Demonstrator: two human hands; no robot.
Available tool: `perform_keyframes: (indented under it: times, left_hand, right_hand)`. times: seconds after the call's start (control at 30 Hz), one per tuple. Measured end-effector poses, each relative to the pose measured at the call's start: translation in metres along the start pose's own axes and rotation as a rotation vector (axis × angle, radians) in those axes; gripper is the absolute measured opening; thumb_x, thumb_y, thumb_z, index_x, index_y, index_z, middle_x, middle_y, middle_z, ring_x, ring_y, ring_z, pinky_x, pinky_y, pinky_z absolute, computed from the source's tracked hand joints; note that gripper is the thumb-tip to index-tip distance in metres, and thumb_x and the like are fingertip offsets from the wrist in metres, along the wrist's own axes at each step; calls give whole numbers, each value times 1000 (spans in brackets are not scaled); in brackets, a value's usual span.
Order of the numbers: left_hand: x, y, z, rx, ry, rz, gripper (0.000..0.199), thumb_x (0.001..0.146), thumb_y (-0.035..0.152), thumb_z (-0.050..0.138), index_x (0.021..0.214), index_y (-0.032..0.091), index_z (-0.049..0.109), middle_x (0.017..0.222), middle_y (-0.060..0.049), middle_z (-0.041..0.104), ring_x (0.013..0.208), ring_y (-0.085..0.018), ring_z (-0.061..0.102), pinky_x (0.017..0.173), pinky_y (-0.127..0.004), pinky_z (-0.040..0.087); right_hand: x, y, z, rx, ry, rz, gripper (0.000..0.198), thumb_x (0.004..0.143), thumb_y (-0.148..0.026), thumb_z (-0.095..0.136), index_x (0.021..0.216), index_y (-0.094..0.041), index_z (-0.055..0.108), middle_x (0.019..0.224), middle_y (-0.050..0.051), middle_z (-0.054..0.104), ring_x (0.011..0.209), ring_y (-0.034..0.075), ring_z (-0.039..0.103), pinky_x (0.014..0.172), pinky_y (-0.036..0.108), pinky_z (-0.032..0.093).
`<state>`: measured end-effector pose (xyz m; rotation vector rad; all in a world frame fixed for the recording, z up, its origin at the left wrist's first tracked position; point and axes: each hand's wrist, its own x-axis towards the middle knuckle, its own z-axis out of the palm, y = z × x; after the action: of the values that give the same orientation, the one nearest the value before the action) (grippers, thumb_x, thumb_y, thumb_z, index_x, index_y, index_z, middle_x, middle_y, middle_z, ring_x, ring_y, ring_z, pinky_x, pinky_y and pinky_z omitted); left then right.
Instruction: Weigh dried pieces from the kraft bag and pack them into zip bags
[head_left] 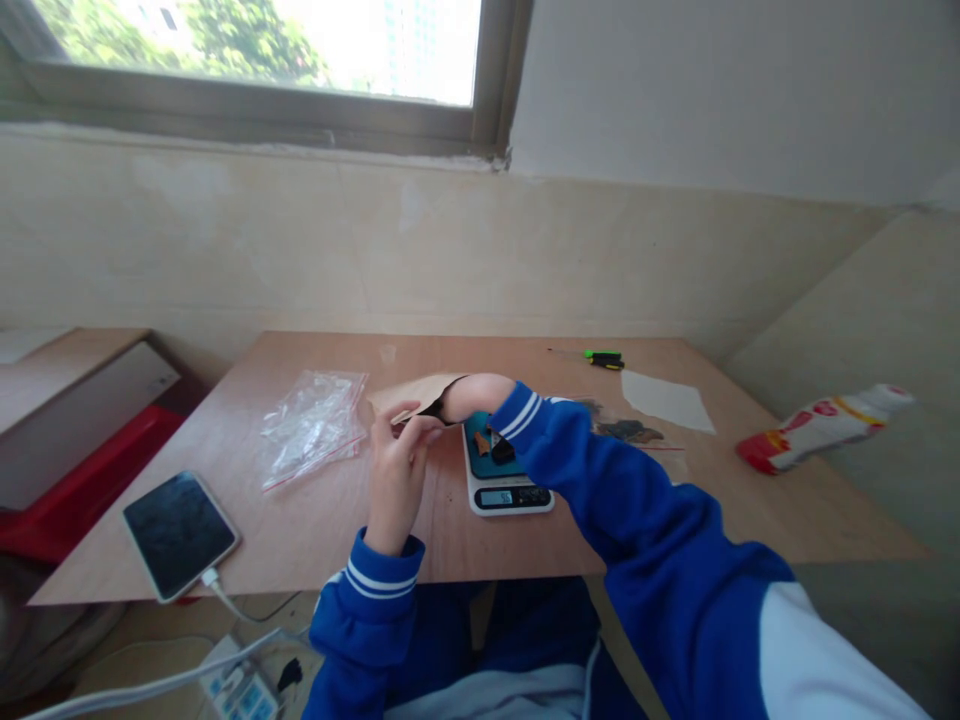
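Note:
My left hand (399, 462) pinches the near edge of a brown paper envelope (409, 392) and holds it up over the table. My right hand is hidden inside the envelope; only the wrist (472, 394) and blue sleeve show. Just right of the hands stands a small white kitchen scale (507, 496) with a teal top, on which lie a few small pieces, orange and dark.
Clear plastic zip bags (312, 426) lie to the left. A phone (180, 533) on a charging cable rests at the near left corner. Farther right are a bag with dark contents (628, 430), a white sheet (666, 400), a green marker (604, 356) and a red-and-white pouch (821, 425).

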<state>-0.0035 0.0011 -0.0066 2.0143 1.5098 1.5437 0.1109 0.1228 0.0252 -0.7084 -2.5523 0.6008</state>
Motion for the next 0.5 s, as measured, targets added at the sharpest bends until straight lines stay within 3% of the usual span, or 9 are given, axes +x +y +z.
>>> perform_keyframes:
  times: [0.17, 0.3, 0.4, 0.5]
  left_hand:
    - [-8, 4, 3, 4, -28, 11, 13, 92, 22, 53, 91, 23, 66, 116, -7, 50, 112, -23, 53, 96, -43, 48]
    - [-6, 2, 3, -47, -10, -37, 17, 92, 27, 53, 104, 25, 66, 117, -8, 49, 111, -22, 54, 88, -39, 54]
    - [-4, 0, 4, -67, 15, -49, 26, 93, 29, 53, 116, 28, 63, 117, -8, 49, 112, -22, 54, 84, -36, 55]
    - [-4, -2, 4, -62, 20, -37, 30, 93, 30, 53, 121, 29, 61, 118, -8, 49, 115, -22, 53, 87, -37, 55]
  right_hand:
    - [12, 12, 20, 85, -107, 52, 51, 79, -13, 65, 121, -42, 61, 112, -8, 68, 100, 16, 65, 94, 31, 57]
    - [14, 22, 10, 128, -186, 74, 38, 74, -15, 72, 109, -29, 70, 109, -5, 71, 98, 16, 67, 97, 29, 55]
    - [13, 17, -2, 163, -256, 6, 29, 76, -21, 71, 105, -21, 72, 109, -4, 71, 101, 16, 67, 98, 26, 52]
    - [11, 5, -12, 199, -362, -142, 35, 75, -19, 73, 109, -26, 71, 116, -5, 69, 108, 18, 65, 100, 26, 51]
